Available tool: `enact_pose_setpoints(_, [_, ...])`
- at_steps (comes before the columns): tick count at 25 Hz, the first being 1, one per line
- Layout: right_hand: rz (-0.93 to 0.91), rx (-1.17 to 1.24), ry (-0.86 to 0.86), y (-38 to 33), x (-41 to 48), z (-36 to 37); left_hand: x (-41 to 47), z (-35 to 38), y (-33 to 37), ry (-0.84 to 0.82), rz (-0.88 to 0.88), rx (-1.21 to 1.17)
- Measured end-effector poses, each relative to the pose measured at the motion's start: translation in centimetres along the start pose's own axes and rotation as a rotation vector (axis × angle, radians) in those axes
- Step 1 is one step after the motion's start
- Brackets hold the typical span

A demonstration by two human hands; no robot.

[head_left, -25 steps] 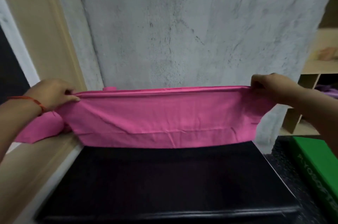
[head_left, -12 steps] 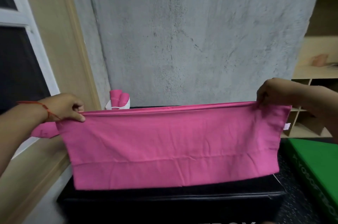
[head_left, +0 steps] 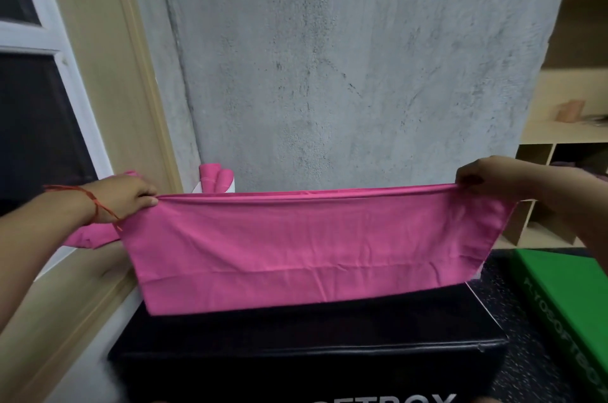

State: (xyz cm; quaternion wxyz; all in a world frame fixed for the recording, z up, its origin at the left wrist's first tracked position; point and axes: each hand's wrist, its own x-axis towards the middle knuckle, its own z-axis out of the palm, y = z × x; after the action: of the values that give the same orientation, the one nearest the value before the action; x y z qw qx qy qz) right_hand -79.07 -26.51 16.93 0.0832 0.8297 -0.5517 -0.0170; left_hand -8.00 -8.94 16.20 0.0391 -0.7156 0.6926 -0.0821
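A pink cloth [head_left: 306, 244] hangs folded and stretched wide in front of me, above a black padded box [head_left: 306, 343]. My left hand [head_left: 126, 197] pinches the cloth's top left corner; a red thread circles that wrist. My right hand [head_left: 487, 173] pinches the top right corner. The cloth's lower edge hangs against the box's top. A loose end of the pink cloth [head_left: 90, 236] droops below my left wrist.
A grey concrete wall [head_left: 329, 73] stands right behind the box. Rolled pink cloths [head_left: 215, 179] sit at the back left. A green padded box [head_left: 569, 300] lies to the right, wooden shelves [head_left: 566, 146] behind it. A window frame [head_left: 49, 40] and sill are on the left.
The view tilted and the cloth sits lower in it than a second ago. Both hands keep hold of its top corners, and its lower edge hangs farther down over the black box.
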Motion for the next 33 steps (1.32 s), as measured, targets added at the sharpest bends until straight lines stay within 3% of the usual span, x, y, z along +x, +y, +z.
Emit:
enact_pose_setpoints(3, [0.053, 0.060, 0.017, -0.8, 0.0, 0.6, 0.9, 0.7, 0.8, 0.175, -0.077, -0.063])
enact_pose_setpoints(7, [0.167, 0.036, 0.269, -0.8, 0.0, 0.6, -0.1, 0.5, 1.9, 0.340, -0.049, -0.177])
enact_pose_setpoints(13, [0.204, 0.022, 0.366, -2.8, -1.0, -0.8, -1.7, -0.6, 4.0, 0.343, -0.027, -0.338])
enact_pose_setpoints(17, [0.082, -0.013, 0.473, -7.3, 0.0, -0.6, -0.7, -1.3, 8.7, 0.433, 0.023, -0.224])
enact_pose_setpoints(21, [0.265, -0.116, 0.405, -3.1, -3.0, 1.3, -3.0, 0.1, 3.4, 0.323, -0.151, -0.081])
enact_pose_setpoints(26, [0.252, -0.065, 0.602, -3.8, -2.3, 1.4, -2.6, -0.1, 4.1, 0.442, -0.124, -0.154])
enact_pose_setpoints(29, [0.248, -0.114, 0.568, -2.4, -3.2, 1.7, -3.6, 0.8, 2.7, 0.333, -0.099, -0.164])
enact_pose_setpoints(33, [0.216, -0.055, 0.624, -2.1, -3.1, 1.7, -3.0, 1.3, 1.6, 0.323, -0.068, -0.263])
